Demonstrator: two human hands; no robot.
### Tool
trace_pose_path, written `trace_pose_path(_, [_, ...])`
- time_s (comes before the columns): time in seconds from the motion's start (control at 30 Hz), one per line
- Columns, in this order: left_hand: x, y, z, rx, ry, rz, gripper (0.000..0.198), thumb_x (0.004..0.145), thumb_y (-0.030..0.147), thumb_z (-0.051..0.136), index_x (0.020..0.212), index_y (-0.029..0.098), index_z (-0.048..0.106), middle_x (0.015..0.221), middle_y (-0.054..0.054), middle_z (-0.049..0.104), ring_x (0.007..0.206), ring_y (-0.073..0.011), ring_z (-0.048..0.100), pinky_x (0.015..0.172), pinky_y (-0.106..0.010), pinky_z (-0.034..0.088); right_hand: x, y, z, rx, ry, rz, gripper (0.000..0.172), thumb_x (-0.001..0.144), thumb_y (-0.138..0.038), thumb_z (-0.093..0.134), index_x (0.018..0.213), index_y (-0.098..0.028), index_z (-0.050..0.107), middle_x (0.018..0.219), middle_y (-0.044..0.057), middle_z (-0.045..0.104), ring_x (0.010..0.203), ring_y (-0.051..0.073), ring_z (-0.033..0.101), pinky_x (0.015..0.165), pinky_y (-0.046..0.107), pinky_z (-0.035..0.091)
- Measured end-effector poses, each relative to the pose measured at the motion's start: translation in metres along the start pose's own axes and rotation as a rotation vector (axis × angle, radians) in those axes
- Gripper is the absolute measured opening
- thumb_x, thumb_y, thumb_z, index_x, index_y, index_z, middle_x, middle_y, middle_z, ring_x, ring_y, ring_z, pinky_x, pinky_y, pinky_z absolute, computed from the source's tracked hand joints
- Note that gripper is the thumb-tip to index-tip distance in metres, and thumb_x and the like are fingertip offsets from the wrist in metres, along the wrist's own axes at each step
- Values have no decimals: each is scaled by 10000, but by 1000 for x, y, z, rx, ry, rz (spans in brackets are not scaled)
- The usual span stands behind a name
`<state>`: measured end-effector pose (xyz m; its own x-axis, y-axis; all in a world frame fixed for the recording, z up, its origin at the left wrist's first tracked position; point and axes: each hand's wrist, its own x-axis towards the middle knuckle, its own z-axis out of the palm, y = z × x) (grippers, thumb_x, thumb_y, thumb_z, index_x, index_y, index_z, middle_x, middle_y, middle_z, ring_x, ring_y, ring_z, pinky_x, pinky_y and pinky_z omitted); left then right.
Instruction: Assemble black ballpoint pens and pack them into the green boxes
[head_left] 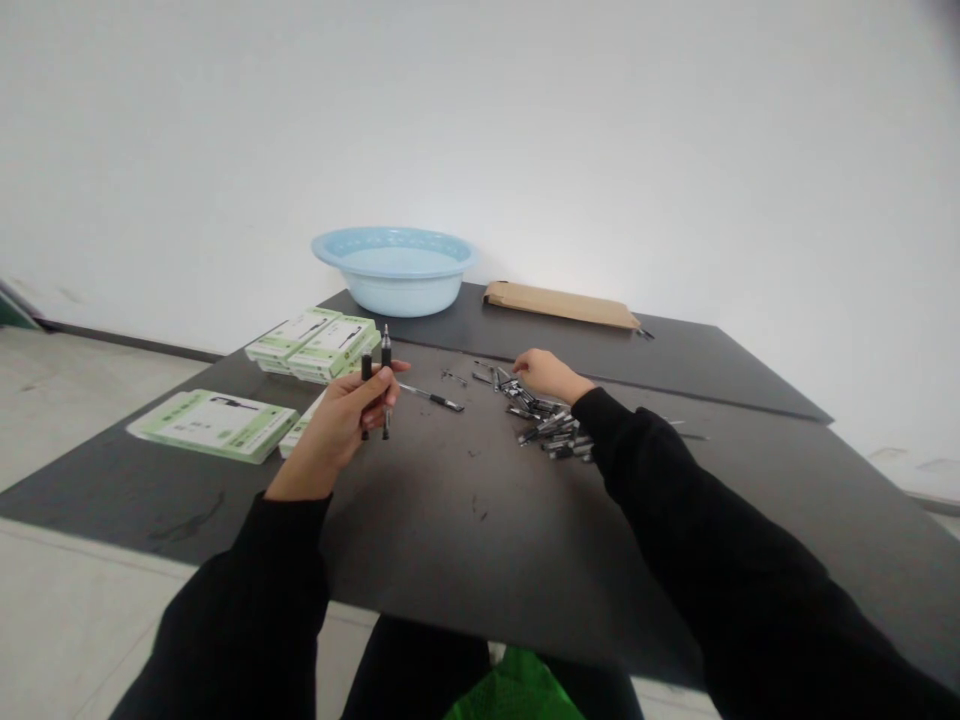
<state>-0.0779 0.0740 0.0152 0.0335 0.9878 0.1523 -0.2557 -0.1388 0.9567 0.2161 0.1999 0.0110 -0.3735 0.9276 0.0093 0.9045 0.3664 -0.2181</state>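
My left hand [352, 410] is closed around two upright pens. One is an uncapped gel pen [386, 350] with its tip pointing up and a black grip. Beside it stands a second black pen-like piece [366, 368], its lower part partly covered by my fingers. My right hand [551, 374] reaches to the far edge of a pile of small black and clear pieces [559, 430] that look like pen caps. Its fingertips are pinched together, and what they hold is hidden. Another gel pen [433, 398] lies on the table between my hands.
Stacked green-and-white boxes [319, 340] stand at the left, with a flat green-and-white box [214, 425] nearer. A light-blue basin [405, 290] sits at the back beside a brown cardboard packet [562, 304]. The dark table [480, 560] has a seam across it.
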Motion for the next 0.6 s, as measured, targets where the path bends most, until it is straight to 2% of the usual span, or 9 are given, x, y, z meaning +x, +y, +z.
trace_pose_path(0.13, [-1, -1, 4, 4, -2, -23, 303, 777, 370, 708, 984, 149, 683, 629, 37, 498, 405, -9, 284, 364, -157, 188, 17, -5, -10, -18, -10, 31, 274, 759, -87, 552, 961, -101, 737, 1011, 153, 732, 909, 219, 668, 837, 254, 472])
trace_pose_path(0.23, [-2, -2, 6, -5, 2, -35, 308, 770, 371, 716, 980, 149, 683, 625, 38, 495, 403, -8, 281, 365, -158, 177, 12, -2, -19, -18, 10, 29, 297, 750, -71, 550, 985, -110, 728, 1028, 143, 728, 908, 209, 659, 841, 252, 462])
trace_pose_path(0.37, [-3, -3, 8, 2, -25, -52, 291, 783, 371, 707, 970, 149, 683, 625, 37, 499, 405, -5, 295, 375, -156, 183, -23, 14, -24, -24, 20, -8, 316, 760, -57, 512, 968, -149, 731, 1020, 102, 727, 917, 200, 645, 835, 244, 446])
trace_pose_path(0.5, [-6, -5, 14, 16, -76, -70, 278, 795, 374, 697, 950, 143, 692, 621, 33, 507, 403, -3, 295, 383, -160, 181, -66, 39, -20, -25, -33, -156, 325, 741, -19, 477, 890, -149, 735, 929, 94, 698, 829, 186, 628, 758, 240, 443])
trace_pose_path(0.6, [-9, -8, 21, 31, -94, -75, 283, 799, 378, 693, 950, 138, 697, 618, 30, 513, 403, -6, 298, 387, -168, 180, -85, 54, -15, 8, -16, -224, 332, 752, -1, 456, 891, -142, 723, 939, 96, 650, 825, 173, 608, 760, 240, 438])
